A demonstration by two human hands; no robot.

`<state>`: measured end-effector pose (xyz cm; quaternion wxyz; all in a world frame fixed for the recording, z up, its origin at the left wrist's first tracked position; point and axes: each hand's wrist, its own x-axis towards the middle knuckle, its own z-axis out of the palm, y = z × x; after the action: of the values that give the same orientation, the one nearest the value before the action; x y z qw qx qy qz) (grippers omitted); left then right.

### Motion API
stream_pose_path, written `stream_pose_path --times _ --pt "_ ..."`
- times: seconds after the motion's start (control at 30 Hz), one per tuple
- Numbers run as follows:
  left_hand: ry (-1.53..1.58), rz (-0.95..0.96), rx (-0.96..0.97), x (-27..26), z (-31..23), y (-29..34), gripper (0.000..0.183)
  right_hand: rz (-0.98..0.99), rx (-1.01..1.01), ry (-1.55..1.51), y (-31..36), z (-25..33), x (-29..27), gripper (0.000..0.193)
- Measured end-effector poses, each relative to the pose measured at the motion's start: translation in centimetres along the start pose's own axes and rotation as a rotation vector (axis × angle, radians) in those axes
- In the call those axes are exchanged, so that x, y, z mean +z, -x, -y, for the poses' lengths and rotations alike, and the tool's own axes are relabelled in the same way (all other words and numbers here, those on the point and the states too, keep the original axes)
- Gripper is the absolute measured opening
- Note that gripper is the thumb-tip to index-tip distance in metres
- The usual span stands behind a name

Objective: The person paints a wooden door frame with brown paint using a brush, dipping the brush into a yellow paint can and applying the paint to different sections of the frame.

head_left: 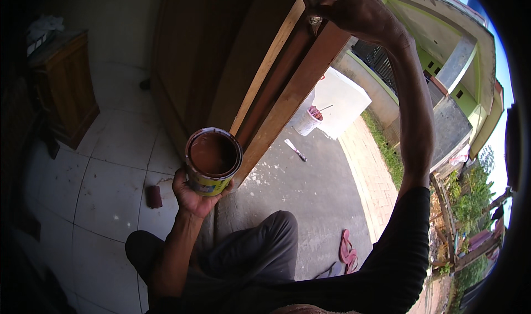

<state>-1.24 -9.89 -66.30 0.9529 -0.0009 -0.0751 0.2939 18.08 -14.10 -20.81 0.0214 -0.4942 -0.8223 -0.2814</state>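
My left hand (194, 199) is wrapped round the lower part of an open paint can (207, 185) with a yellow-green label. Brown paint stands inside it, and drips streak its rim. High at the top, my right hand (354, 9) grips a paintbrush (315, 21) with an orange handle and metal ferrule. The bristles point down at the wooden door frame (301, 81), a brown upright; whether they touch it I cannot tell. Beside the frame is a bare, lighter wood strip (271, 59) along the edge of the dark door (215, 54).
Outside, a white bucket (307, 122) with a stick in it stands before a white panel (348, 101). A scraper (295, 149) lies on the concrete, and pink sandals (347, 250) are lower right. Indoors, a small brown block (154, 196) lies on white tiles, near a wooden cabinet (66, 87).
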Motion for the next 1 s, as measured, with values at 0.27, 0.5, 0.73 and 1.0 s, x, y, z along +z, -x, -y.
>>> stream_pose_path --times 0.27,0.5,0.73,1.0 --pt "0.007 0.027 0.010 0.3 -0.2 0.0 0.074 0.120 -0.073 0.065 -0.4 -0.9 0.6 0.019" --pt "0.015 0.026 0.018 0.2 -0.1 -0.1 0.075 0.041 -0.057 0.118 -1.2 0.0 -1.3 0.014" --pt "-0.023 0.067 0.014 0.3 -0.3 -0.2 0.078 0.093 -0.074 0.281 -0.9 -1.4 -1.4 0.021" --pt "0.041 0.048 -0.028 -0.3 1.1 -0.7 0.080 0.074 -0.028 0.595 -1.5 1.8 -5.1 0.016"
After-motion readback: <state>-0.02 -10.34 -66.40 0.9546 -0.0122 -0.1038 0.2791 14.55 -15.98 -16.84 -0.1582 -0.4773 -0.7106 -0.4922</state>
